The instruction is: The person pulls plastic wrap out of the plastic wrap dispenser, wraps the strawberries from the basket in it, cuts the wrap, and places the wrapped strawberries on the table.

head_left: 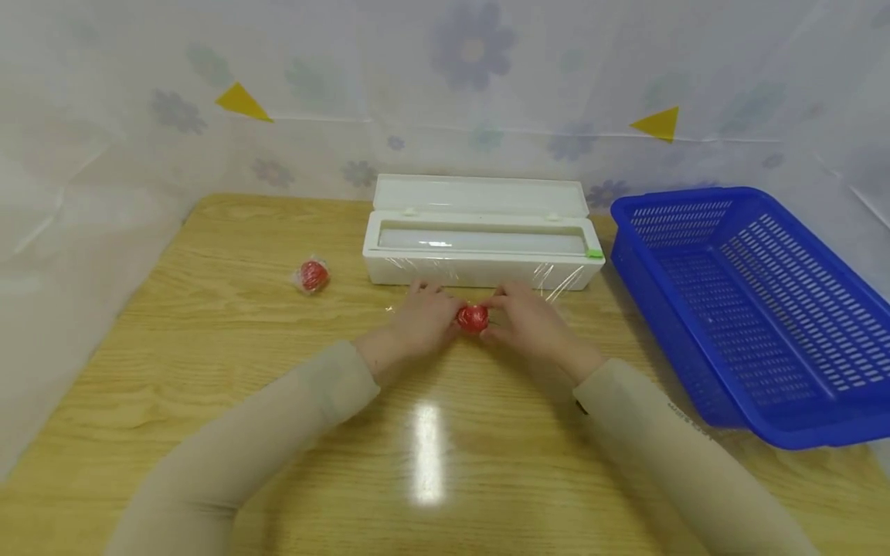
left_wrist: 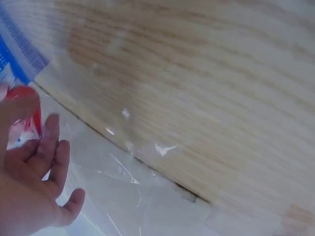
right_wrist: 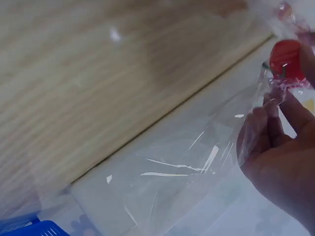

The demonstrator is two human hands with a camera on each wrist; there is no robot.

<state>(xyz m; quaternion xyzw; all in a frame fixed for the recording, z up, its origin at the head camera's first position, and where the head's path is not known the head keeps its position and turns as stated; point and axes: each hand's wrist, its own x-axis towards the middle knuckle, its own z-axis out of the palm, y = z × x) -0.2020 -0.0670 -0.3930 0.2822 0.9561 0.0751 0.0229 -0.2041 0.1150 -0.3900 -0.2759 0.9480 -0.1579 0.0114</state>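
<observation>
A red tomato (head_left: 473,318) with a bit of green stem sits between both hands, just in front of a white cling film box (head_left: 480,272). The left hand (head_left: 427,318) grips its left side, thumb and forefinger close together on it in the left wrist view. From the other side the right hand (head_left: 531,324) pinches the tomato, with clear cling film (right_wrist: 204,164) gathered over its fingers. That film runs from the roll (head_left: 480,241) down over the box's front to the tomato. To the left lies a second red, film-wrapped ball (head_left: 313,276).
The box's lid (head_left: 480,194) stands raised at the back, and a green piece (head_left: 594,253) is on its right end. A blue slotted basket (head_left: 730,371) takes up the right of the wooden table (head_left: 229,347). Behind hangs a flower-patterned cloth (head_left: 473,93) with two yellow triangles.
</observation>
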